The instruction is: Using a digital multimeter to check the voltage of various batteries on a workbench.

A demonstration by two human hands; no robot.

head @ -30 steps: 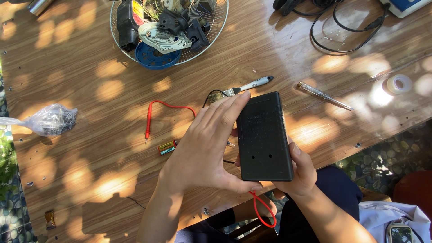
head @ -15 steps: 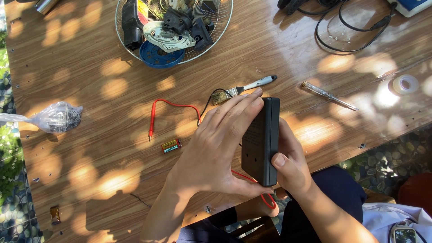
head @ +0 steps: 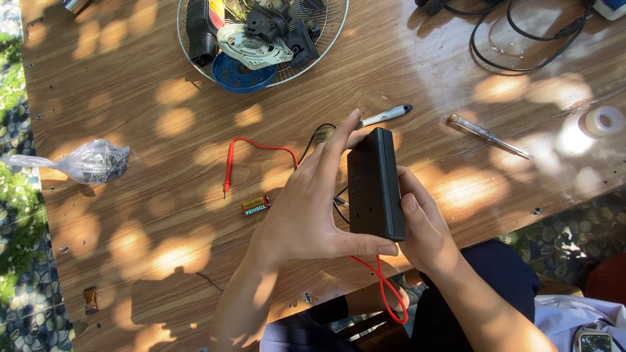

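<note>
Both hands hold a black rectangular box-like device (head: 375, 186) on edge above the wooden table (head: 130, 98). My left hand (head: 310, 202) lies flat against its left face, thumb under the bottom end. On the right side, my right hand (head: 424, 225) grips it with the thumb on its narrow edge. A red test lead (head: 385, 287) hangs from below the device. Another red probe lead (head: 241, 153) and a black wire (head: 313, 137) lie on the table just left of my hands. A small red and black battery (head: 255, 206) lies near the left wrist.
A wire basket (head: 189, 52) at the top holds black, white and blue parts. A pen (head: 386, 115), a clear-handled screwdriver (head: 488, 135) and a tape roll (head: 604, 120) lie to the right. A plastic bag (head: 91, 161) sits at left. Black cables (head: 521, 39) coil at top right.
The black device has been turned from showing its broad flat face to standing on edge between my hands. My left fingers now lie along its side.
</note>
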